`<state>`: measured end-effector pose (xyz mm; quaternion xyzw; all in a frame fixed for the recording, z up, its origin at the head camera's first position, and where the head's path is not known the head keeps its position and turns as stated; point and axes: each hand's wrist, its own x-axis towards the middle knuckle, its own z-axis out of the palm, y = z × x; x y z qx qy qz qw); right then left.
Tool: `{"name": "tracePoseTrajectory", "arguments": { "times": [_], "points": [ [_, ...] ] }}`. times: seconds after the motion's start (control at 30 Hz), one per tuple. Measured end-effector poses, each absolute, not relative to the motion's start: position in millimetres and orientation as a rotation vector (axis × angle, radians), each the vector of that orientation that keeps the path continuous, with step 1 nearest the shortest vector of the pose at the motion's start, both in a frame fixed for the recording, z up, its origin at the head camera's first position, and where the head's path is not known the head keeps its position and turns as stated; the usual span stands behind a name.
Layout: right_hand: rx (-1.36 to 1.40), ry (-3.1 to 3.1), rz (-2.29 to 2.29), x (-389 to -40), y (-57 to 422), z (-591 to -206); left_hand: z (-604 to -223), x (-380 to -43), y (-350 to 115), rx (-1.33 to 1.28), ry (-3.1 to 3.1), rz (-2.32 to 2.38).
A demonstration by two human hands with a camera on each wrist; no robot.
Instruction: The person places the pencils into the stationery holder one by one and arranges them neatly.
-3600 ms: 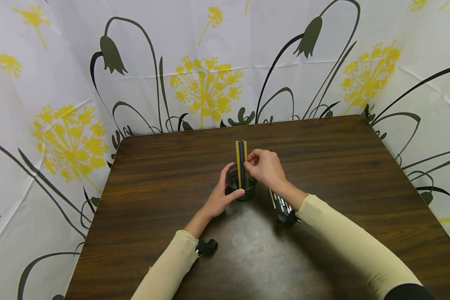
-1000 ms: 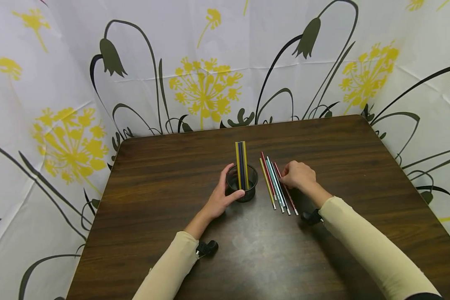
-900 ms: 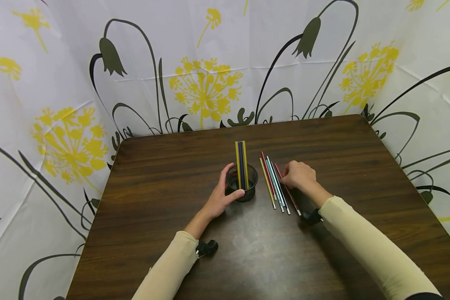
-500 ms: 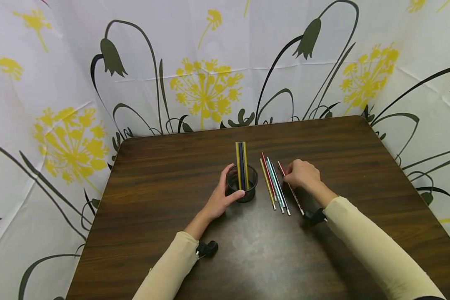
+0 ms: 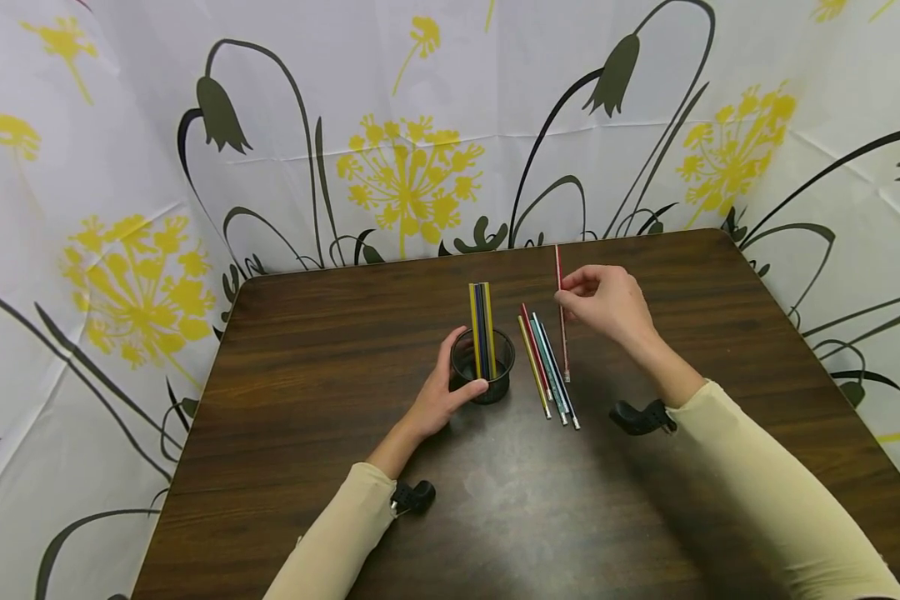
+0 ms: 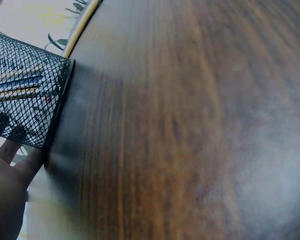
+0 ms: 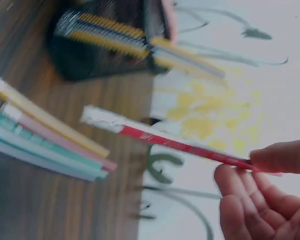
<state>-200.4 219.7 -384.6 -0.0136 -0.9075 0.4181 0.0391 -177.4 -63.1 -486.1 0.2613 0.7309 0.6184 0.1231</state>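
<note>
A black mesh pencil cup (image 5: 498, 387) stands on the table, gripped by my left hand (image 5: 441, 396) with the thumb at its near rim. Inside it several yellow and dark pencils (image 5: 483, 329) stand upright. Pinched between thumb and fingers of my right hand (image 5: 607, 304) is a red pencil (image 5: 560, 283), raised with its white eraser end (image 7: 102, 117) pointing down. Between the cup and that hand lie several loose pencils (image 5: 546, 367), yellow, red, teal and dark. The mesh cup wall (image 6: 25, 85) shows at the left wrist view's edge, left fingers (image 6: 12, 155) against it.
The brown wood-grain table (image 5: 307, 358) reaches back to a white curtain (image 5: 457, 75) with yellow and grey-green flowers. Black wrist cameras (image 5: 414, 497) sit on both forearms.
My right hand has slid the red pencil away from the loose pencils, then lifted it and tipped it upright, moving up and back. My left hand keeps its grip on the cup.
</note>
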Motion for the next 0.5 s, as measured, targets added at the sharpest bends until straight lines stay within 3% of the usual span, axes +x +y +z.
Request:
{"name": "tracePoseTrajectory", "arguments": {
  "times": [0.27, 0.5],
  "points": [
    [0.081, -2.397, 1.608, -188.0, 186.4, -371.7, -485.6, -176.4, -63.4, 0.772, 2.136, 1.813],
    [0.284, -2.363, 1.497, -182.8, 163.9, -389.7, -486.5, -177.4, -62.6, 0.784, 2.125, 1.83]
  ]
}}
